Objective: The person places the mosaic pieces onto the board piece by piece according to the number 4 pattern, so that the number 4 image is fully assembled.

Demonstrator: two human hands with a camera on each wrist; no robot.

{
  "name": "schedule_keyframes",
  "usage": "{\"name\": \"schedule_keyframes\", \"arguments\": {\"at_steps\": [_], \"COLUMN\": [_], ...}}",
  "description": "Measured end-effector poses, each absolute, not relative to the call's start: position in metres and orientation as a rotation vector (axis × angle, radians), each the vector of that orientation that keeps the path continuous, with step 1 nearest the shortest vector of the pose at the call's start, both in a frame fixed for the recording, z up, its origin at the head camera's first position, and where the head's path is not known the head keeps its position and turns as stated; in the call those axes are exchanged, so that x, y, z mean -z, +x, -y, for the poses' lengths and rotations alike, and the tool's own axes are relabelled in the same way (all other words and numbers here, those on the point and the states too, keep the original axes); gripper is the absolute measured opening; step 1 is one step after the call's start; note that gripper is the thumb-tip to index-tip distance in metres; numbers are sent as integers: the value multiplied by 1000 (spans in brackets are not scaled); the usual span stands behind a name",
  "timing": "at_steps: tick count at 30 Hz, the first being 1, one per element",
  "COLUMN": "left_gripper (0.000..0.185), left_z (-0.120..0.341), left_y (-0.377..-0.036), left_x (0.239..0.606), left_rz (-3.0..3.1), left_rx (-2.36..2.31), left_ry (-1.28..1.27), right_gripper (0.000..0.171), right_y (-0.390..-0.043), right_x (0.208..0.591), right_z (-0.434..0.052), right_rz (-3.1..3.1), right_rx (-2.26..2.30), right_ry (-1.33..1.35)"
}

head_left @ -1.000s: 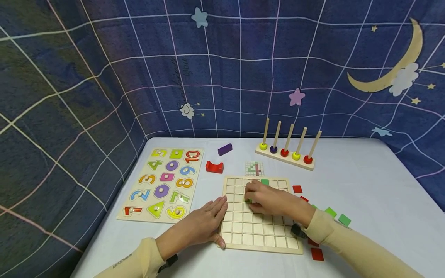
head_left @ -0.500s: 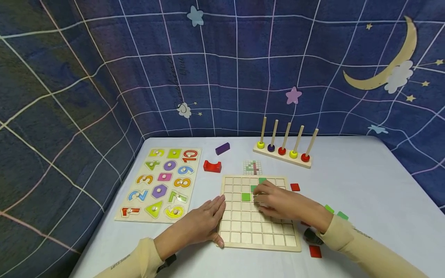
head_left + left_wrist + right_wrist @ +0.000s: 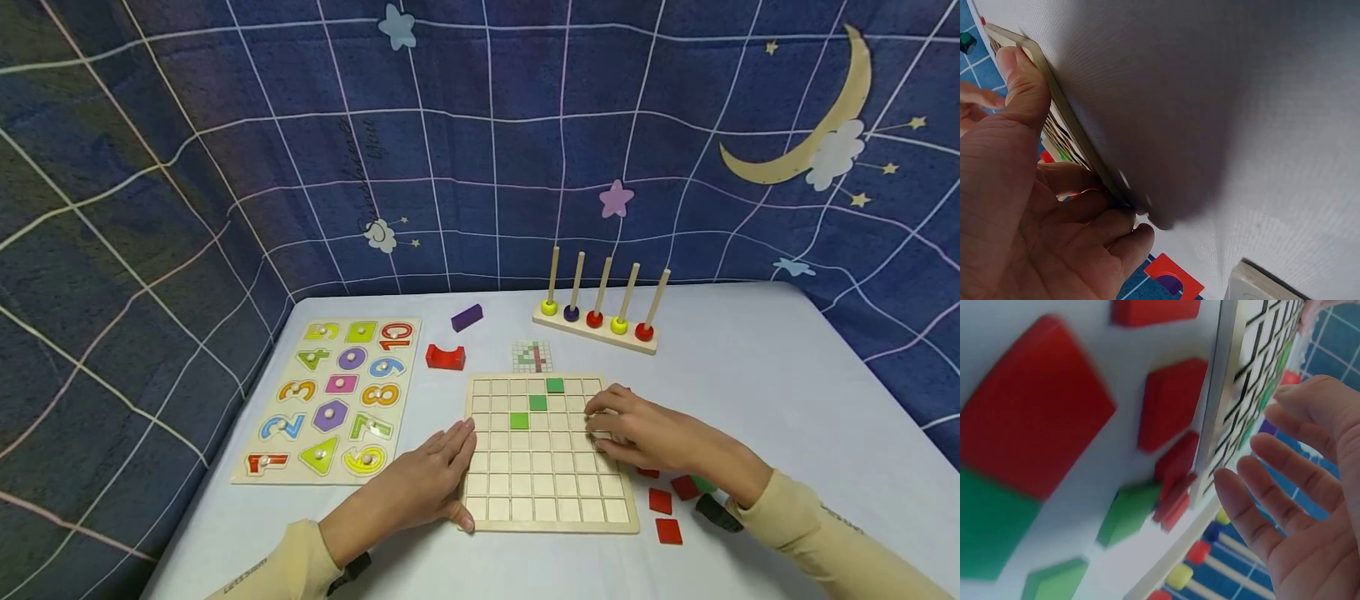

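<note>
A square wooden grid board (image 3: 551, 527) lies on the table, with three green square tiles (image 3: 519, 421) set in a diagonal in its upper rows. My left hand (image 3: 427, 477) rests along the board's left edge, thumb at the lower left corner and fingers further up. Over the right edge of the board is my right hand (image 3: 648, 429); the right wrist view shows its fingers (image 3: 1285, 506) relaxed and holding nothing. Loose red tiles (image 3: 661, 501) and green tiles (image 3: 1129, 515) lie to the right of the board, partly hidden under the right forearm in the head view.
A small printed pattern card (image 3: 532, 357) lies just behind the board. Left of it are a red arched block (image 3: 446, 357) and a purple block (image 3: 467, 317). A number puzzle (image 3: 330, 392) fills the left side. A peg stand (image 3: 596, 333) with rings stands at the back.
My right hand let go of a green tile in the third row, then moved right to the board's edge, uncovering the three green tiles. My left hand kept its place on the board.
</note>
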State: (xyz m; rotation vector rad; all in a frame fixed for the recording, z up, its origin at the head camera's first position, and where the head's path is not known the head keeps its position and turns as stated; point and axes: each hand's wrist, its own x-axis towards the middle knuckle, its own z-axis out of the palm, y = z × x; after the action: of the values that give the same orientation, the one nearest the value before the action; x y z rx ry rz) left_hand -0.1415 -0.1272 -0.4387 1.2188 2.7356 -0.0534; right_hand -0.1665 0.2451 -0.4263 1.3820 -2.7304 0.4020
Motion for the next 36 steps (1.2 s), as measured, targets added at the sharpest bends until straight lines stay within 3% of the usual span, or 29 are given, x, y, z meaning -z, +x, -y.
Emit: {"name": "schedule_keyframes", "arguments": {"at_steps": [16, 36], "left_gripper": [113, 114], "left_z": [130, 130], "left_y": [-140, -139], "left_x": [437, 438], "left_rz": [-2741, -2743], "left_rx": [56, 50], "left_ry": [1229, 1212], "right_gripper": [19, 26], "right_y": [-160, -160], "right_x": [412, 431], "right_z": [-292, -303], "right_rz": [3082, 3052], "right_rx": [-380, -443], "right_ry": [1136, 1153]}}
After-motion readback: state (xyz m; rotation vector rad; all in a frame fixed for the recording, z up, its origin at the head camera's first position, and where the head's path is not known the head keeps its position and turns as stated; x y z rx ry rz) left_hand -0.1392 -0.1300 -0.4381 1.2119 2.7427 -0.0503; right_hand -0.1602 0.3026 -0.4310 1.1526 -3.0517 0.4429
